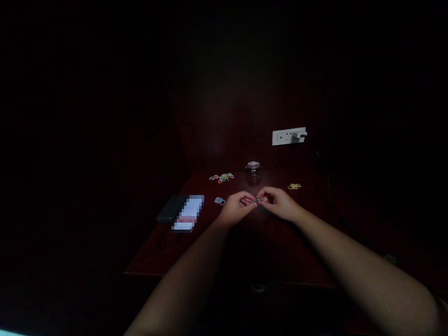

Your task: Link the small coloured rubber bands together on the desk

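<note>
My left hand (239,207) and my right hand (280,204) meet above the middle of the table, fingers bent into a pinch. Between their fingertips is a small, thin greyish thing (257,200); it is too small and dim to tell its kind, though it may be a loop. Just left of my left hand lie a few light-blue elastic bands (220,200). Yellow elastic bands (294,186) form a little pile to the right, beyond my right hand. Farther back is a heap of mixed-colour elastic bands (221,177).
A clear jar with a lid (253,171) stands at the back of the dark red table (266,261). On the left, a phone with a lit screen (189,213) leans by a dark box-like object (171,209). A wall socket (289,136) holds a plug. The surroundings are very dark.
</note>
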A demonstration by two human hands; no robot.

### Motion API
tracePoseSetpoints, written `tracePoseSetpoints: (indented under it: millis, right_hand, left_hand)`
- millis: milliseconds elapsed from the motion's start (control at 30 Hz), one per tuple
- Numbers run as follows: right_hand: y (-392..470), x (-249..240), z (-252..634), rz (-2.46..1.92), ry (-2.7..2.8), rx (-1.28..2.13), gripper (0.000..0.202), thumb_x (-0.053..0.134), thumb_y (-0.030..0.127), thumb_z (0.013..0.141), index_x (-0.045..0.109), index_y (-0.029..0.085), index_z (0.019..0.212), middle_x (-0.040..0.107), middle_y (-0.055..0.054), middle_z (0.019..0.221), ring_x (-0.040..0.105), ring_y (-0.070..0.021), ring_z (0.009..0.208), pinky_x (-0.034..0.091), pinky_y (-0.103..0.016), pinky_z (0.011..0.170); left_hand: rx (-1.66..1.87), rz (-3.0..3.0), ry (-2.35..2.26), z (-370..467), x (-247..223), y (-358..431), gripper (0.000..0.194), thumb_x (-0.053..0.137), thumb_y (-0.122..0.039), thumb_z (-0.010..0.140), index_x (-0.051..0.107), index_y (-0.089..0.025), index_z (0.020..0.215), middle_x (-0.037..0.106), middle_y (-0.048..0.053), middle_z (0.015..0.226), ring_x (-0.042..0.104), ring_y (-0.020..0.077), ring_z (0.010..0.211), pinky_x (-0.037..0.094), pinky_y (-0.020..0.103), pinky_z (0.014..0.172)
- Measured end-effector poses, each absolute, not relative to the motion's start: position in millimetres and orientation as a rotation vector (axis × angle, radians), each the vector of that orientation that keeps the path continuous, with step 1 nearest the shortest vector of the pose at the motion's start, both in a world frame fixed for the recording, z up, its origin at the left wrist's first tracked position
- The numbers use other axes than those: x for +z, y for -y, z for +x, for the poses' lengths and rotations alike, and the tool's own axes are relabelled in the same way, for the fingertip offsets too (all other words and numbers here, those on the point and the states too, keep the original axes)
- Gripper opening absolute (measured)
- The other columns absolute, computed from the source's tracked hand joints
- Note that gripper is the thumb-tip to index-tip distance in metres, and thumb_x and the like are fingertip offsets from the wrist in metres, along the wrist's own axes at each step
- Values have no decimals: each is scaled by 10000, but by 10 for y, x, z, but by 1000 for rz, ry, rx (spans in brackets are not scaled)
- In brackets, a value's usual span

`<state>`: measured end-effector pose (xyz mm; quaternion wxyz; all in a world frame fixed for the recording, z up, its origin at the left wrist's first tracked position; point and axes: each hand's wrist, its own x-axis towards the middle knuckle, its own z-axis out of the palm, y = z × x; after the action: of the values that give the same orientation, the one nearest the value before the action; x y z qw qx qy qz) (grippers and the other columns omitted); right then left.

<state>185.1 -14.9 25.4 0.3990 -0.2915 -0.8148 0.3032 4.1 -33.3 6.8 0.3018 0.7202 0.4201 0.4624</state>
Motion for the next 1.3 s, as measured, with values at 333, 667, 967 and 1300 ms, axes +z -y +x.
tracePoseSetpoints:
  millis: [333,667,967,1300]
  right_hand:
    - [115,252,1870,-741,2061,653,162,593,293,750,626,140,789,564,-33,702,490,-113,595,423,-240,545]
    - [115,266,1893,-742,2071,639,206,624,346,742,664,145,728,589,-50,710,528,-137,633,440,-263,583]
    - [97,250,1893,-761,2064,659,218,624,352,739,667,141,769,595,-56,732,516,-130,614,440,-265,571]
    - [104,256,1903,-768,2094,648,201,606,338,749,659,145,728,568,-44,693,508,-132,618,419,-254,561]
  left_hand:
    - [1272,1913,-1133,40,88,342,257,622,-341,750,651,-115,869,654,65,781,567,115,672,433,212,589]
    - [1225,1987,-1143,30,112,385,256,641,-342,726,659,-128,866,627,29,713,526,96,616,411,199,563]
    - [1215,2021,-1165,17,139,391,257,592,-360,767,672,-129,848,648,44,744,530,108,618,419,214,571]
    - [1257,1992,-1182,35,136,400,267,670,-319,696,660,-127,881,624,35,716,522,99,630,408,199,565]
